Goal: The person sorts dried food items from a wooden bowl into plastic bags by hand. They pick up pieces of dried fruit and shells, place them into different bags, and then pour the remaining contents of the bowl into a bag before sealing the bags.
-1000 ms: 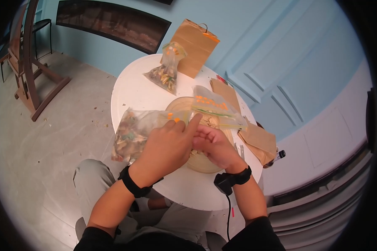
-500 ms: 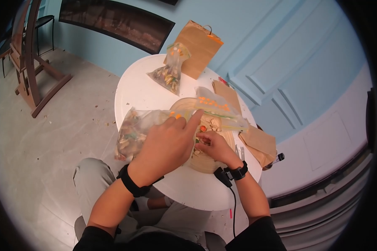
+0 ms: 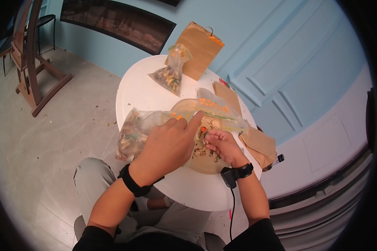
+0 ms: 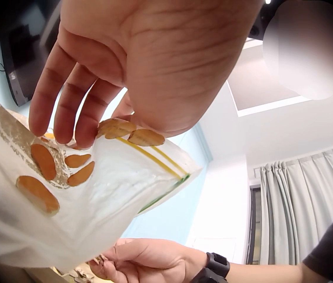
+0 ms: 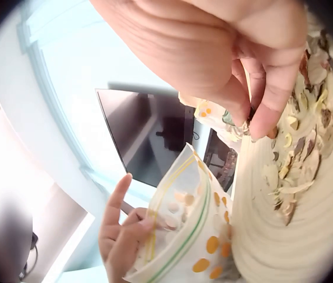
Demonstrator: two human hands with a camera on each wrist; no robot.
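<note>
My left hand (image 3: 171, 142) holds the top edge of a clear zip bag (image 3: 132, 136) with orange dots, its index finger pointing out straight. Brown and green dried pieces fill the bag's lower part. In the right wrist view, the mouth of this zip bag (image 5: 181, 215) gapes. My right hand (image 3: 225, 146) pinches small dried bits (image 5: 246, 125) between thumb and fingertips, just above a round wooden tray (image 3: 209, 170). Loose dried flakes (image 5: 299, 159) lie scattered on the tray, with an orange-red piece (image 3: 203, 129) among them.
Another dotted zip bag (image 3: 211, 100) lies over the tray's far side. At the back of the white round table (image 3: 138, 92) stand a filled zip bag (image 3: 169, 77) and a kraft paper bag (image 3: 203, 48). Folded brown paper (image 3: 259, 144) sits along the right edge.
My right hand has drawn back from beside the left hand, dipped to the flakes on the tray, and now pinches small bits farther right. The left hand has stayed at the bag.
</note>
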